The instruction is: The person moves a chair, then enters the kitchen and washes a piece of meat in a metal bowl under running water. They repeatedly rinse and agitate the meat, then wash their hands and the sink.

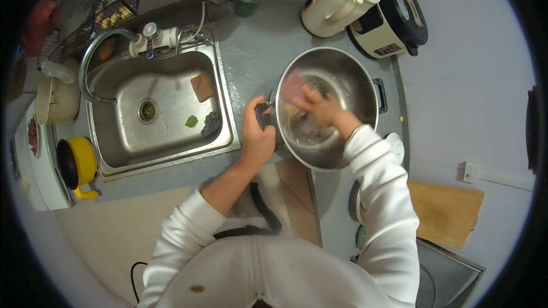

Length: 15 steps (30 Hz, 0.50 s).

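A large stainless steel pot sits on the grey countertop, tilted in view so that its inside shows. My left hand grips its black side handle. Inside the pot is my right hand, blurred, with its fingers spread near the left inner wall. A blurred pink patch lies at the fingertips; whether it is a cloth or a reflection I cannot tell. The pot's inside looks wet. Its other black handle points right.
Left is a steel sink with a curved faucet, a brown scouring pad, a green leaf and a dark mesh scrubber. A cream jug and an electric cooker stand behind. A yellow-handled pot stands far left.
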{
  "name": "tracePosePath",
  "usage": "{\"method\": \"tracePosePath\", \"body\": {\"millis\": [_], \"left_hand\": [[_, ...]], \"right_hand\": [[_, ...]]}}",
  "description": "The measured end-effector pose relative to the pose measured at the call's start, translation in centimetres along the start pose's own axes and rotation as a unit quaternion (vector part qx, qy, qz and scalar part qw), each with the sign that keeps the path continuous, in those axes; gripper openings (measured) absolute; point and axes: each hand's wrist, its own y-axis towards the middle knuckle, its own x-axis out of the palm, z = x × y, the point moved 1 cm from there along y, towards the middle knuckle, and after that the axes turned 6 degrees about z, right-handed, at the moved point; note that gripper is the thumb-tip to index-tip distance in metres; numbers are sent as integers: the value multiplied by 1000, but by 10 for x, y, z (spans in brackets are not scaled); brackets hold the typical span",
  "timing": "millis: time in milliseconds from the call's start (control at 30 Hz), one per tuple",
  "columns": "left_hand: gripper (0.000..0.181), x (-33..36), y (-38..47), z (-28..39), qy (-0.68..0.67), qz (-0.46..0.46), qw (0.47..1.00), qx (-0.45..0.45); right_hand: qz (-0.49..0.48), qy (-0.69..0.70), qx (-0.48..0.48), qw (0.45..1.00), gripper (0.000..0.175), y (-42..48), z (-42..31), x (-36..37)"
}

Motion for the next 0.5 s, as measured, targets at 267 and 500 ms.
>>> {"method": "tracePosePath", "body": {"millis": [267, 500], "left_hand": [[60, -1, -1, -2, -4, 9, 1000, -20], [60, -4, -2, 7, -21, 0, 999, -39]], "right_hand": [[36, 137, -114, 983, 59, -18, 18, 83], [281, -49, 16, 958, 48, 16, 10, -7]]}}
